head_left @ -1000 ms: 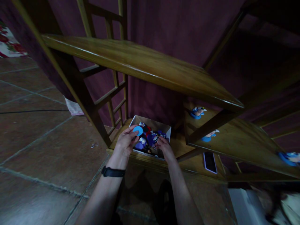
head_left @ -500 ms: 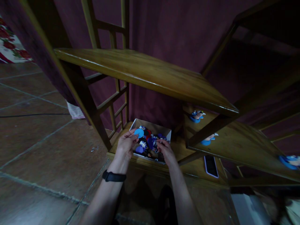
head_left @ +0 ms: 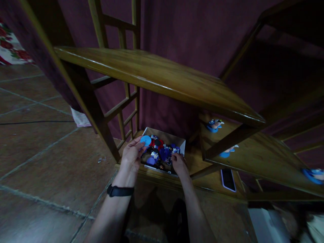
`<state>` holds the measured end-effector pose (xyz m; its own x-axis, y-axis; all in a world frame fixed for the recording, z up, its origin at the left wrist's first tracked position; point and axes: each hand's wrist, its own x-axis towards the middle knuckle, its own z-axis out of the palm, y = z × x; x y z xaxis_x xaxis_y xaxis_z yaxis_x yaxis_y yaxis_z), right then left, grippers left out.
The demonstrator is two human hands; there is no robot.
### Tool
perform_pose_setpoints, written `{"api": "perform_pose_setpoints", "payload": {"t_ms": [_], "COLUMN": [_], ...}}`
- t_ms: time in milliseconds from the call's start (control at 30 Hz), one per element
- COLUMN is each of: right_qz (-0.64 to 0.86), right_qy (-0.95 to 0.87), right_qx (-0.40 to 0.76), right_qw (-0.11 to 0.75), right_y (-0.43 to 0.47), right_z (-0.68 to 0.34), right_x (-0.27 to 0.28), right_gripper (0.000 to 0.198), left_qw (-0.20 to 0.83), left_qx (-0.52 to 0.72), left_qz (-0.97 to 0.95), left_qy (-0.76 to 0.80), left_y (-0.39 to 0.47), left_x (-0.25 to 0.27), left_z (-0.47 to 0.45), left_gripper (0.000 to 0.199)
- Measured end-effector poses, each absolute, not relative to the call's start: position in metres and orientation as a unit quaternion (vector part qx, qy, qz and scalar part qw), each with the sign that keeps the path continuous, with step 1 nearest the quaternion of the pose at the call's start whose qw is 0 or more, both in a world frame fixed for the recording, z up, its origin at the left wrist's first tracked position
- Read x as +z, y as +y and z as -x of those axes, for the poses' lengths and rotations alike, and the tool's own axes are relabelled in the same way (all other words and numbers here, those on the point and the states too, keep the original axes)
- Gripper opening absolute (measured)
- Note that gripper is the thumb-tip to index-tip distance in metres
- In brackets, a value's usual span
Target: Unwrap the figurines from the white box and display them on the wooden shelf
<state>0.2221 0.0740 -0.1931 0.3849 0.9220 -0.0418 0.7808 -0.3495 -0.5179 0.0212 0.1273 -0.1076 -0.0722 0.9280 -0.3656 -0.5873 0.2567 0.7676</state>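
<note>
Between the thumb and fingers of my left hand [head_left: 131,152] is a flat light-blue disc [head_left: 145,140], held above the left edge of a white cardboard box [head_left: 182,147]. My right hand [head_left: 179,162] is over the box's right side with its fingers curled together; what they hold, if anything, is hidden. Inside the box lies a jumble of small figurines [head_left: 155,155] in purple, white, black and red. A purple disc [head_left: 151,161] shows among them near the front. A black band is around my left wrist.
Above the box runs a wooden shelf board [head_left: 157,74]. To the right, blue-based figurines [head_left: 214,125] stand on another board [head_left: 265,155]. A phone [head_left: 228,179] lies on the lower board. A slanting wooden post [head_left: 230,139] stands between the box and the right-hand shelf.
My left hand has shifted left with the blue disc. My right hand has moved slightly right, its fingers now more curled. The view has shifted slightly.
</note>
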Motion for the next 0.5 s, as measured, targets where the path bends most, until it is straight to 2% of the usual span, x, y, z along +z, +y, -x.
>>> {"api": "perform_pose_setpoints", "payload": {"t_ms": [167,267,500], "right_qz": [0.792,0.782,0.785], "right_qy": [-0.546,-0.553,-0.494], "right_qx": [0.217,0.198,0.142], "right_qw": [0.167,0.208,0.346], "right_y": [0.074,0.074,0.084], "right_z": [-0.224,-0.224,-0.225], "right_x": [-0.189,-0.197,-0.214], "right_gripper": [0.022,0.023,0.040], "left_qw": [0.657,0.653,0.668], "left_qx": [0.571,0.575,0.573], "left_qz": [-0.186,-0.179,-0.168], "left_qy": [0.456,0.459,0.444], "left_y": [0.126,0.125,0.125], "left_x": [-0.102,-0.101,-0.099], "left_z": [-0.017,-0.015,-0.014], "left_gripper": [0.027,0.027,0.027]}}
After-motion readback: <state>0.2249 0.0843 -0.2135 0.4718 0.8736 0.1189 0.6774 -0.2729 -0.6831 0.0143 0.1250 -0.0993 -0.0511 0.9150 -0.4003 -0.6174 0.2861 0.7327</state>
